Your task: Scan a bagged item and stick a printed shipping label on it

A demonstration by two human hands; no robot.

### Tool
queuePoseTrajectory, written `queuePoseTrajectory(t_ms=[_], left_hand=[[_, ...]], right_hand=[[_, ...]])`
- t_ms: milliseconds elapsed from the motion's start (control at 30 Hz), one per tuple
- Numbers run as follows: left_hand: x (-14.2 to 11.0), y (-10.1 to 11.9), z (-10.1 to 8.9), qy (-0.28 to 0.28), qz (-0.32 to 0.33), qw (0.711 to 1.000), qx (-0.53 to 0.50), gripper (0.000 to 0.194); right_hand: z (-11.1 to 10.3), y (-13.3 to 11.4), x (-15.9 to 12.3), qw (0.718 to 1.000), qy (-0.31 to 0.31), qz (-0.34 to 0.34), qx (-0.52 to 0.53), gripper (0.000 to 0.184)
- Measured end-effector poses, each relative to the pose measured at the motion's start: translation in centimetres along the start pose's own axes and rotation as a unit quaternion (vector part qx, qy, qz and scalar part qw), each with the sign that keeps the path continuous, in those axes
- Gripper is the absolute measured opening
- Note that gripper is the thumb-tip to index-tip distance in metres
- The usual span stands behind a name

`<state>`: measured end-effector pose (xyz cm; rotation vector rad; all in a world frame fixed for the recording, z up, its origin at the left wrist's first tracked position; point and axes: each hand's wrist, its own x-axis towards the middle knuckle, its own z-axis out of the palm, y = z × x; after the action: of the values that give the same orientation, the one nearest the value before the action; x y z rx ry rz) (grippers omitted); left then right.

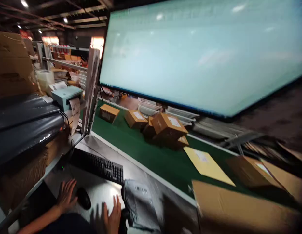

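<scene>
My left hand [66,196] is over the metal worktop [92,192], fingers spread and holding nothing, just left of a black computer mouse [83,198]. To the right of the mouse, my right hand [113,216] has its fingers apart with nothing in them. Beside it lies a grey plastic mailer bag [140,204] with a printed label. A dark object [124,217], too blurred to name, sits between that hand and the bag. Beyond both hands is a black keyboard [99,165].
Past the worktop runs a green conveyor belt [131,151] carrying several cardboard boxes [169,125] and a yellow envelope [207,164]. A large monitor [195,55] hangs above it. A label printer [67,96] stands left; a big carton [239,208] is at the lower right.
</scene>
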<state>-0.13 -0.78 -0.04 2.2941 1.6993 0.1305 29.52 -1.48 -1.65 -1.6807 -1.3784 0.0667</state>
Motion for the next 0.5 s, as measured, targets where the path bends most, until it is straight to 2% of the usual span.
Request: queuePoseTrajectory(t_ms=[67, 100, 133, 200, 267, 333, 433, 500], left_hand=[[0.6, 1.0, -0.1, -0.077, 0.078, 0.994, -0.031, 0.067], [1.6, 2.0, -0.1, -0.107, 0.147, 0.982, -0.049, 0.067], [2.8, 3.0, 0.0, -0.123, 0.189, 0.973, -0.049, 0.067], [5.0, 5.0, 0.3, -0.140, 0.233, 0.962, -0.023, 0.056], [6.2, 6.0, 0.4, -0.149, 0.239, 0.959, 0.020, 0.039], [6.3, 5.7, 0.3, -0.155, 0.230, 0.959, 0.049, 0.026], [5.2, 4.1, -0.7, -0.152, 0.193, 0.967, 0.062, 0.021], [4.1, 3.2, -2.6, -0.140, 0.149, 0.977, 0.059, 0.028]], right_hand=[[-2.5, 1.6, -4.3, 0.997, 0.027, 0.067, -0.037, 0.068], [-3.5, 2.3, -5.7, 0.992, 0.024, 0.104, -0.060, 0.074], [-4.4, 3.0, -6.8, 0.987, 0.008, 0.141, -0.081, 0.081], [-5.7, 4.0, -8.2, 0.974, -0.052, 0.195, -0.103, 0.084], [-6.5, 4.6, -9.3, 0.964, -0.104, 0.224, -0.098, 0.074], [-7.7, 4.9, -10.4, 0.960, -0.123, 0.237, -0.086, 0.064], [-10.9, 5.9, -12.3, 0.964, -0.086, 0.239, -0.083, 0.062], [-13.5, 6.9, -12.4, 0.965, -0.042, 0.250, -0.064, 0.068]])
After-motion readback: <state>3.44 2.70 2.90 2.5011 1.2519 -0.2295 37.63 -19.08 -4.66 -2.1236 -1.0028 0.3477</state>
